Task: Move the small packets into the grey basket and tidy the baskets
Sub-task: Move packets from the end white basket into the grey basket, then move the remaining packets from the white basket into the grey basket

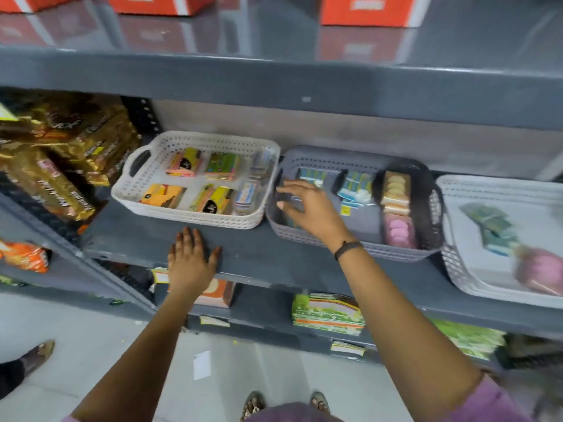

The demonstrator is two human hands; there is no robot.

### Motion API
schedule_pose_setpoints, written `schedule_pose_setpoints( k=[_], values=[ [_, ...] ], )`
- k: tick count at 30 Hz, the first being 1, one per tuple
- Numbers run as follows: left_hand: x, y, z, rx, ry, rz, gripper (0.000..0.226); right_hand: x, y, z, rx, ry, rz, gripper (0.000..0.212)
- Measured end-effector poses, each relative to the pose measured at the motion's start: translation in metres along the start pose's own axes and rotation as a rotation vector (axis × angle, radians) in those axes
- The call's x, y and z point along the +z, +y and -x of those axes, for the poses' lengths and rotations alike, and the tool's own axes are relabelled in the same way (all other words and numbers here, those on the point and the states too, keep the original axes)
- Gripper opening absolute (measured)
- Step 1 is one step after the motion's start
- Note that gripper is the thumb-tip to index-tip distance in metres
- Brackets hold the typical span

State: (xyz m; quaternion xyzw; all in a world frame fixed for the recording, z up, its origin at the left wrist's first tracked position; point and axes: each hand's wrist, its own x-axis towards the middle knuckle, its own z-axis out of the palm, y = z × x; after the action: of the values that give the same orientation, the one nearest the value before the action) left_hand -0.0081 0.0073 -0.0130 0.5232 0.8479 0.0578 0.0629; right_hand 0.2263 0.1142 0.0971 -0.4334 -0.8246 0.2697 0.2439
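The grey basket (pixel 353 243) stands on the middle shelf, holding blue-and-white small packets (pixel 356 185) and stacks of round biscuits at its right end. My right hand (pixel 307 208) reaches into its left end, fingers spread over dark packets there; whether it grips one is unclear. Left of it sits a white basket (pixel 152 172) with colourful flat boxes and a row of small packets (pixel 248 194) along its right side. My left hand (pixel 192 260) rests flat and empty on the shelf's front edge below the white basket.
A second white basket (pixel 457 263) at the right holds green packets and a pink item. Gold snack bags (pixel 61 153) fill the shelf's left end. Red boxes stand on the top shelf. More packets lie on the lower shelf. Another person's foot shows at the bottom left.
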Motion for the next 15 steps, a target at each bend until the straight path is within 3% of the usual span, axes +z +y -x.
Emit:
schedule_pose_setpoints(
  k=[4,7,11,15],
  values=[
    [-0.003,0.041,0.025,-0.018,0.053,0.104,0.071,-0.051,0.048,0.062,0.140,0.075,0.011,0.033],
    [0.004,0.097,0.064,0.152,0.114,0.130,0.070,-0.088,0.077,0.107,0.241,0.179,0.020,0.031],
    [0.023,0.177,0.111,0.447,-0.027,0.064,0.095,-0.133,0.111,0.154,0.314,0.335,0.063,0.028],
    [0.037,0.199,0.114,0.497,-0.085,-0.090,0.089,-0.159,0.145,0.181,0.468,0.416,0.142,0.031]
  ],
)
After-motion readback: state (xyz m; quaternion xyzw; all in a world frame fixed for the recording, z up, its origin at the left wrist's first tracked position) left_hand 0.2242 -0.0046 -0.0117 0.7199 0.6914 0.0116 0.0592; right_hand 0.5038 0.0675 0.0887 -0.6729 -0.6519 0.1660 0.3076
